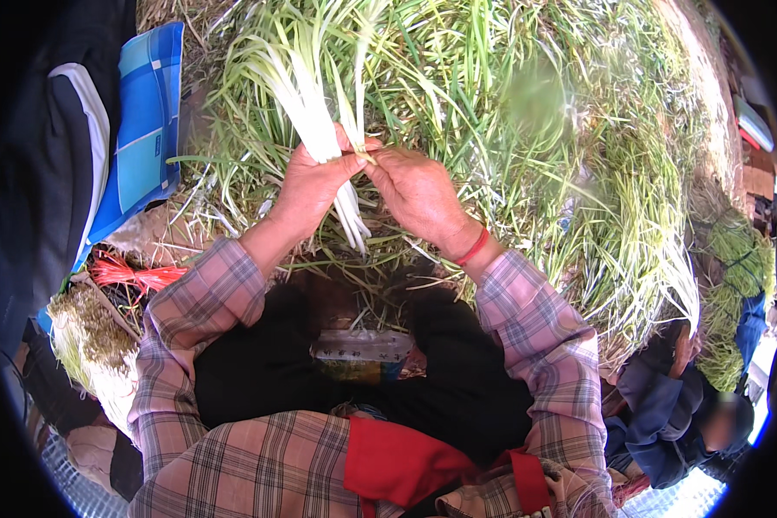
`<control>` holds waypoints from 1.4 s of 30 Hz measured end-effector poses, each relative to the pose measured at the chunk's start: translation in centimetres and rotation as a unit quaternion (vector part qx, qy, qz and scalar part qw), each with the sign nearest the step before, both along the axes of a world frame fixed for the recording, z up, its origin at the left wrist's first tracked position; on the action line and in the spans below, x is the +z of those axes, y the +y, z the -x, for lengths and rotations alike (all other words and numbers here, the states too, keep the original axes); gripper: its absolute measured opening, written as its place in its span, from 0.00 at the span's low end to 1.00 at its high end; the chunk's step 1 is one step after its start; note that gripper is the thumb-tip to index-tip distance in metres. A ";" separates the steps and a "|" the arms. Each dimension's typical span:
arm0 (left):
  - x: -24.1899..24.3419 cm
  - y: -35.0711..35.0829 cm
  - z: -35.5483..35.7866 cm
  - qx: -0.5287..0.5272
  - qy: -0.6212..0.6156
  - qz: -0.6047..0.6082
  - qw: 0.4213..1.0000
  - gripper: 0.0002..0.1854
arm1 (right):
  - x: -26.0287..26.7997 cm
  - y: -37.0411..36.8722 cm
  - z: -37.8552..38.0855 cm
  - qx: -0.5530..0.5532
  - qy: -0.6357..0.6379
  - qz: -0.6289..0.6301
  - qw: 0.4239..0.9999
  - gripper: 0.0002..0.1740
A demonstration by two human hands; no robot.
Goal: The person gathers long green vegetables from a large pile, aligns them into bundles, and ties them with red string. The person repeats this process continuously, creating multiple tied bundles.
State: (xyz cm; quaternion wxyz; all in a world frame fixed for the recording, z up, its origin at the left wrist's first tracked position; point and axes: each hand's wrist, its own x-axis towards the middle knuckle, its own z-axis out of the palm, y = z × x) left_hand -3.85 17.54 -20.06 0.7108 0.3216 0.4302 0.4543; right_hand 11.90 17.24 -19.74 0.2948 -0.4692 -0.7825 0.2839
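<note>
My left hand (311,184) holds a bunch of long pale stalks with white lower ends (349,217), probably garlic chives, their leaves fanning out away from me. Close against it, my right hand (414,188), with a red cord on the wrist, pinches the base of a thinner stalk (360,84) between thumb and fingers. The fingertips of both hands almost meet. Beyond and beneath the hands spreads a large heap of loose green leafy stalks (479,116).
A blue checked cushion or bag (146,129) lies at left, above red plastic twine (136,273) and a bundle of stalks (94,337). A co-worker in dark clothing (660,414) sits at lower right near more green bundles (735,259). A printed plastic packet (362,346) lies between my knees.
</note>
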 end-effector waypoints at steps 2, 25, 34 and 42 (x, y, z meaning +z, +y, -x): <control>0.1 0.3 0.2 0.032 0.038 0.020 0.999 0.07 | 0.3 0.1 -0.2 -0.025 0.003 -0.001 1.000 0.08; 0.7 1.8 5.9 0.087 -0.007 0.083 0.993 0.09 | 0.3 -1.9 0.1 0.060 0.088 0.136 0.985 0.17; 1.2 3.0 8.4 0.185 -0.006 0.046 0.982 0.07 | -0.2 -4.0 -0.4 0.151 0.103 0.394 0.901 0.19; 0.3 3.2 10.9 0.281 0.042 0.021 0.959 0.10 | -3.1 -8.0 -3.3 0.226 -0.304 0.324 0.867 0.19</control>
